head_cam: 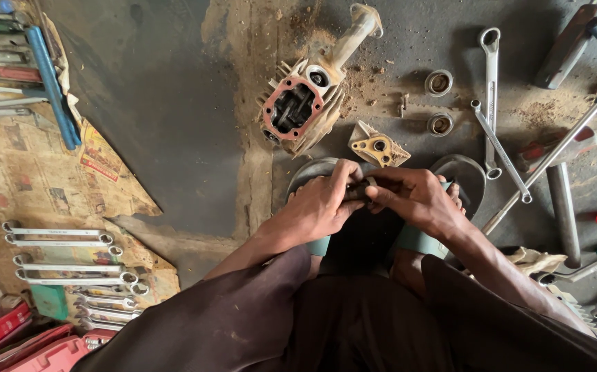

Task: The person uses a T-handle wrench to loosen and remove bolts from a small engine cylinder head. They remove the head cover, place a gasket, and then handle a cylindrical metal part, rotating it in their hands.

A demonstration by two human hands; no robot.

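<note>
Both hands, left [319, 207] and right [412, 198], squeeze one small dark part [358, 191] tight between them, near the engine block [302, 105].

Red flat cases [16, 344] bottom left corner, printed newspaper sheets [50, 179] under spanners [71, 265]

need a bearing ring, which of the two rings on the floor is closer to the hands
The lower ring, beside the angled spanner. It lies nearer the hands than the upper ring, which sits farther up by the upright spanner.
</note>
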